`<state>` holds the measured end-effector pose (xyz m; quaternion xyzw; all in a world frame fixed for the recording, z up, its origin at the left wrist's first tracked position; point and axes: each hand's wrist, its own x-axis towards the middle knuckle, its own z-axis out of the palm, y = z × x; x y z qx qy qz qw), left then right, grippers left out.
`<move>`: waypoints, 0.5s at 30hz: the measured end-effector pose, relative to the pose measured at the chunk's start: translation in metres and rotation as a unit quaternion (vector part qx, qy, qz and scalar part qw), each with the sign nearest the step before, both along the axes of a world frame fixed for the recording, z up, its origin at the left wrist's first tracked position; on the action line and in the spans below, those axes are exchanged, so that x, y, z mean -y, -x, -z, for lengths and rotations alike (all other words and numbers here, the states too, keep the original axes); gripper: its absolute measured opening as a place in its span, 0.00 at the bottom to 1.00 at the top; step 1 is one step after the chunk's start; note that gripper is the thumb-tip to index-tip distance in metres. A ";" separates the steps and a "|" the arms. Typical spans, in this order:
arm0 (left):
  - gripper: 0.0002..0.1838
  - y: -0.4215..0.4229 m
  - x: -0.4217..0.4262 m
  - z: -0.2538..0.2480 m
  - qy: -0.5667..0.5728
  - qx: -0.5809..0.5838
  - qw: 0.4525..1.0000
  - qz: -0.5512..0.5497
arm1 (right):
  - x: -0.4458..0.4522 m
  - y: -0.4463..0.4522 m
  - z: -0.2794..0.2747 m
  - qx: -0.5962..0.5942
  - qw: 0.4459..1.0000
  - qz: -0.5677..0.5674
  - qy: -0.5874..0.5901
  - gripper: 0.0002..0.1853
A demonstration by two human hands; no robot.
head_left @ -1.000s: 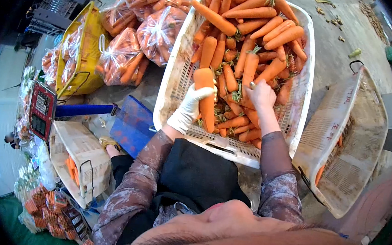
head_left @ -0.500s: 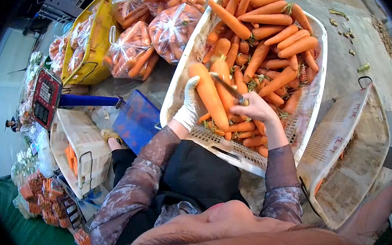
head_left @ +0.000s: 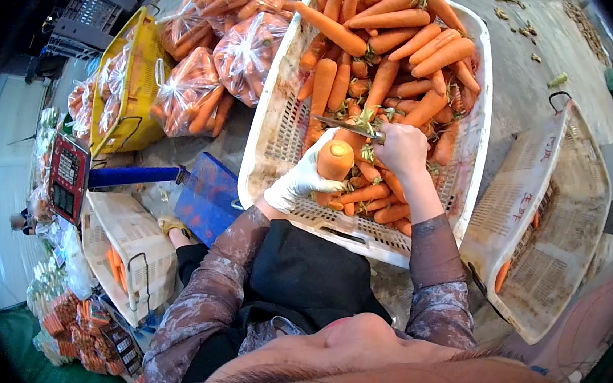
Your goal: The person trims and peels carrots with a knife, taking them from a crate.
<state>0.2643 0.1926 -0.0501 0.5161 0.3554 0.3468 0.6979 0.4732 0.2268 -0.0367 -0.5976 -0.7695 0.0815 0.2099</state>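
My left hand [head_left: 300, 175], in a white glove, is closed around a thick carrot [head_left: 334, 162]. The carrot's pale, trimmed end points up toward me. In my bare right hand [head_left: 403, 155] is a knife [head_left: 346, 126], gripped by its handle. Its blade reaches left, just above the held carrot and apart from its end. Both hands are over the near part of a white plastic crate [head_left: 480, 126] heaped with carrots [head_left: 385, 82], several with green stubs on their tops.
Tied clear bags of carrots [head_left: 192, 94] and a yellow crate [head_left: 144, 35] stand to the left. A scale with a red display [head_left: 68, 178] and a blue platform [head_left: 208, 196] is nearer. Dirty white crates stand left [head_left: 132, 224] and right [head_left: 561, 236]. Scraps [head_left: 511, 16] lie on the floor.
The carrot in my left hand has turned from lying lengthwise to pointing its trimmed end at me. My right hand has swung the knife to a flatter angle. The whole view has shifted slightly.
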 end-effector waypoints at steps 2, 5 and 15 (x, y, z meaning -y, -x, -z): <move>0.61 -0.006 0.000 -0.009 -0.082 -0.004 0.996 -0.019 | -0.001 0.000 -0.001 0.003 0.999 -0.017 0.038 0.08; 0.53 0.001 0.006 0.001 -0.045 -0.028 0.998 -0.044 | -0.008 0.003 -0.002 0.050 0.986 0.026 0.159 0.10; 0.33 0.022 0.024 0.010 0.064 0.162 0.978 -0.116 | -0.017 -0.012 -0.002 0.015 0.959 0.137 0.248 0.18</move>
